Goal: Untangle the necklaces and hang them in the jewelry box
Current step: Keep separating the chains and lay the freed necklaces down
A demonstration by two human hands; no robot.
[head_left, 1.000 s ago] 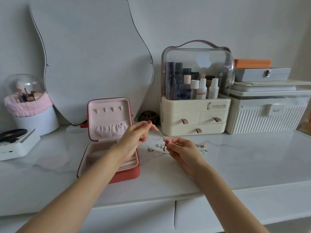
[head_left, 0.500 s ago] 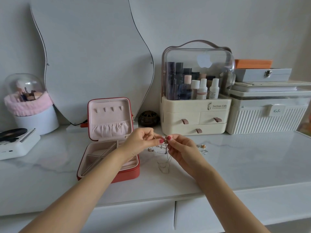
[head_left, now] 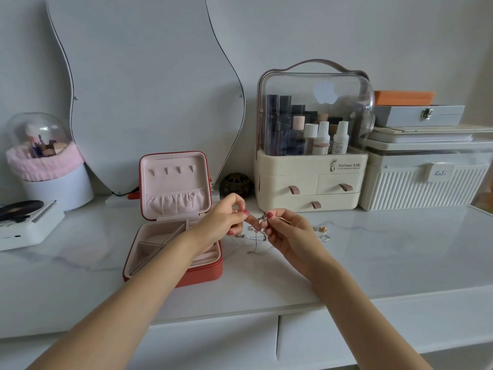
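Your left hand [head_left: 224,220] and right hand [head_left: 286,231] both pinch the tangled necklaces [head_left: 257,232] (beside the open red jewelry box [head_left: 173,217]).

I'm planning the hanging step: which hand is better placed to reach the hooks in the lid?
Probably the left hand: it is beside the open jewelry box, just below the hooks. The right hand is farther away.

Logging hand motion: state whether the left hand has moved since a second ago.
Yes. The left hand has dropped slightly, measured against the jewelry box lid.
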